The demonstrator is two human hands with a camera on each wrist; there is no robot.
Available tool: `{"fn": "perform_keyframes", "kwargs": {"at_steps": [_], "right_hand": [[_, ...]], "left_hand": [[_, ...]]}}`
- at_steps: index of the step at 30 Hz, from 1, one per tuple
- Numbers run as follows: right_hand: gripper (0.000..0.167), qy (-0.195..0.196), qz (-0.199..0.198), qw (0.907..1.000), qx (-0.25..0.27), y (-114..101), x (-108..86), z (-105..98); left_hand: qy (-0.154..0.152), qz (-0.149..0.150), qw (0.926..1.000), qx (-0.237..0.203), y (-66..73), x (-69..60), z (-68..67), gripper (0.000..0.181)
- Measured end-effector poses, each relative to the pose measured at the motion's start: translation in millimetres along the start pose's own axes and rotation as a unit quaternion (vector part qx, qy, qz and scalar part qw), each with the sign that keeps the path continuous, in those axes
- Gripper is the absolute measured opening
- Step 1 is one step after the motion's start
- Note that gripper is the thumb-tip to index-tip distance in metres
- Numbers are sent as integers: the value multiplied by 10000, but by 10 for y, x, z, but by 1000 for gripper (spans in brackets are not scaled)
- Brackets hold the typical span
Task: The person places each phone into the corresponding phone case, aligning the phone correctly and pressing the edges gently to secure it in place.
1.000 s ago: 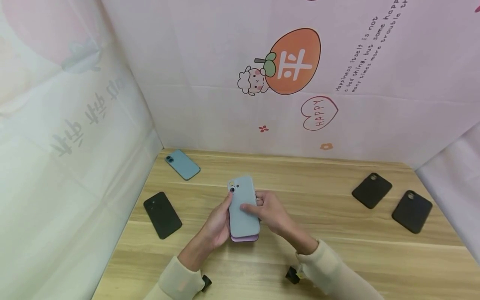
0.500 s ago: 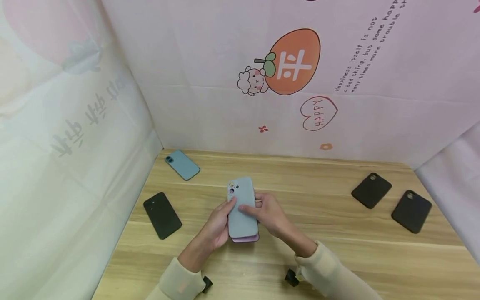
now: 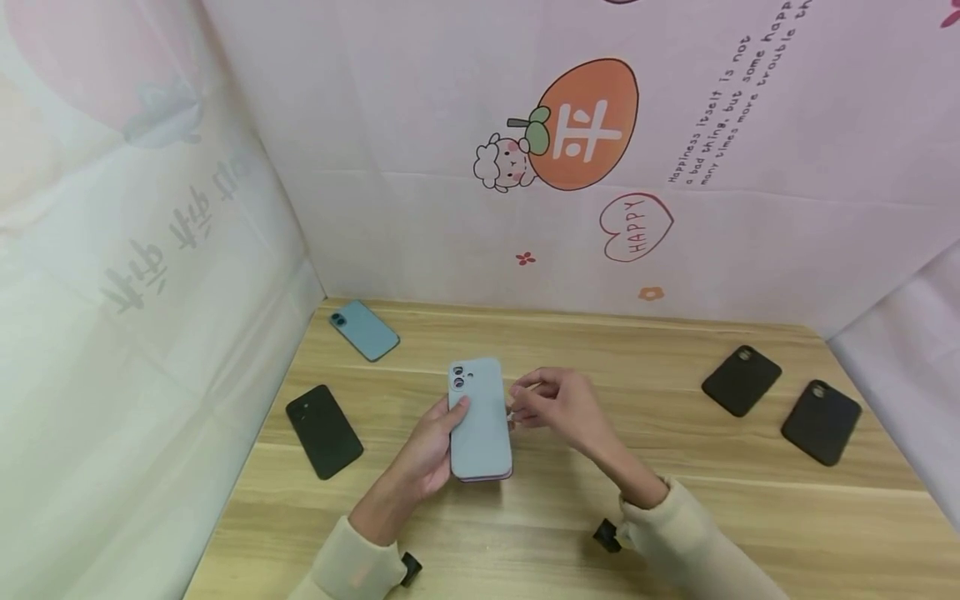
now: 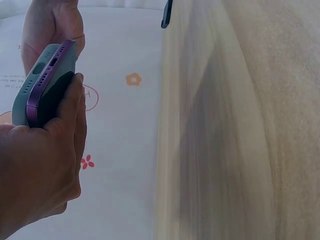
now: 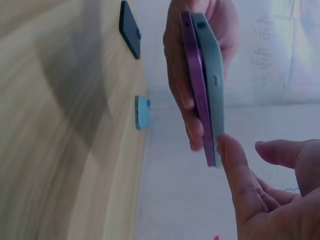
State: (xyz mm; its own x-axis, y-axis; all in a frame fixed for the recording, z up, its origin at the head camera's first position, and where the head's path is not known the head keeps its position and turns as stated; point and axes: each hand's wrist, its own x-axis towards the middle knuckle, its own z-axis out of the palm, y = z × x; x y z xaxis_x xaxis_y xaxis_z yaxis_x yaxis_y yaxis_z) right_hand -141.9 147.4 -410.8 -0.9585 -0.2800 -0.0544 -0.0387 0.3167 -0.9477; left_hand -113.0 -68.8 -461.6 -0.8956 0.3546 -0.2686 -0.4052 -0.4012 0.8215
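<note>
Grip released — right hand (image 3: 566,410) loose beside blue case (image 3: 482,429); left hand (image 3: 429,447) clasps it and purple phone (image 5: 198,85).

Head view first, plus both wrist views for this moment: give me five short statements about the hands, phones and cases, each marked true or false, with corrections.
1. The left hand holds the light blue phone case together with the purple phone. True.
2. The purple phone is fully seated in the light blue phone case. False: the right wrist view shows a gap between them.
3. The blue phone lies camera side up. True.
4. The right hand pinches the purple phone. False: its thumb stands clear of it.
5. Two black phone cases lie at the right. True.
</note>
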Motion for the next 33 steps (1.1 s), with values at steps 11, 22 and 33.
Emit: {"fn": "perform_keyframes", "kwargs": {"at_steps": [11, 22, 33], "right_hand": [[20, 337, -891, 9817, -1650, -97, 132, -213], [21, -627, -949, 9826, -1467, -116, 255, -168], [16, -938, -635, 9880, -1055, -135, 255, -145]], "left_hand": [[-363, -339, 9981, 375, -9, -101, 93, 58], [-769, -466, 9951, 413, -53, -196, 241, 55], [-997, -528, 9928, 400, -41, -232, 279, 53]]}}
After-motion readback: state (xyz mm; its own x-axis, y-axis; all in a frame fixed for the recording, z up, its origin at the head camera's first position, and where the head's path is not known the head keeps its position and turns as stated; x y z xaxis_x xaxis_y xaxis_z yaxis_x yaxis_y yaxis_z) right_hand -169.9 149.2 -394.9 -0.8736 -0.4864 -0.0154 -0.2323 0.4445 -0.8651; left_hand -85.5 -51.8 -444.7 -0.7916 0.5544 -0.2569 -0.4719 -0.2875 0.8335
